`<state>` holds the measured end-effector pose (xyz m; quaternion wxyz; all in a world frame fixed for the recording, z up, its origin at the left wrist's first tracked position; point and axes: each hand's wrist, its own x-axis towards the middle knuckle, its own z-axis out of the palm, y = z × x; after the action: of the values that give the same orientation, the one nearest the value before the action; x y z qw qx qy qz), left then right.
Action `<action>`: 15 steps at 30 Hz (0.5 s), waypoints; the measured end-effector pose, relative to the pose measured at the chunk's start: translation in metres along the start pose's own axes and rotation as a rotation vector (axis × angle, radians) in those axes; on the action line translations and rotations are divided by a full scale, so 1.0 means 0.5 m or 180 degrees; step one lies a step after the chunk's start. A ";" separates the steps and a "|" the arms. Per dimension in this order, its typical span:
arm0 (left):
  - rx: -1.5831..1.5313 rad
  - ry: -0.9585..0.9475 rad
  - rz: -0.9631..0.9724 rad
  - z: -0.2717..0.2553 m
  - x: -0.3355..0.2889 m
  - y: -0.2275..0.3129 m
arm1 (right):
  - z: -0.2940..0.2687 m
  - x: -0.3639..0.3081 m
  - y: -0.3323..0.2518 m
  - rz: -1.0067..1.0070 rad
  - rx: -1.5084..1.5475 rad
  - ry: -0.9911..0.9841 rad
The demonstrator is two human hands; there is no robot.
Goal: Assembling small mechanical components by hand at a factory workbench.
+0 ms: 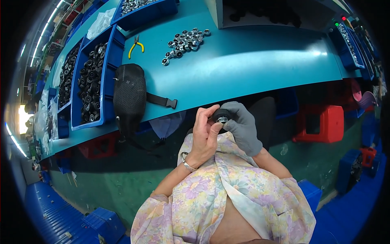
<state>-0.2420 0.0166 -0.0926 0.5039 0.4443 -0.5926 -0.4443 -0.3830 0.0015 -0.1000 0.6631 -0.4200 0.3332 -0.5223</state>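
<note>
Between my two hands, above my lap and just off the table's near edge, is a small black round part with a shiny metal ring [222, 116]. My bare left hand [204, 132] pinches it from the left with fingers and thumb. From the right, my right hand [243, 129], in a grey glove, closes on the same part. Its far side is hidden by the fingers. On the blue-green table [243, 61] beyond lies a loose cluster of small metal and black round parts [185, 42].
Yellow-handled pliers [136, 47] lie left of the cluster. A black mesh waist bag [131, 91] with a buckled strap rests at the near edge. Blue bins [106, 81] of black round parts stand at the left. A red stool [321, 124] is on the right.
</note>
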 end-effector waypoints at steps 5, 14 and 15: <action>-0.0381 0.0472 -0.0369 0.034 -0.003 -0.025 | 0.009 -0.002 0.028 -0.0248 -0.0449 0.0400; -0.0397 0.1072 -0.0561 0.085 0.025 -0.079 | 0.000 0.029 0.069 -0.0429 -0.1116 0.1098; -0.0400 0.1052 -0.0566 0.086 0.031 -0.080 | -0.001 0.035 0.074 -0.0429 -0.1116 0.1119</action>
<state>-0.2832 -0.0034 -0.1328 0.5799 0.5295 -0.4313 -0.4442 -0.3641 -0.0118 -0.1337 0.4758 -0.4526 0.5001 -0.5646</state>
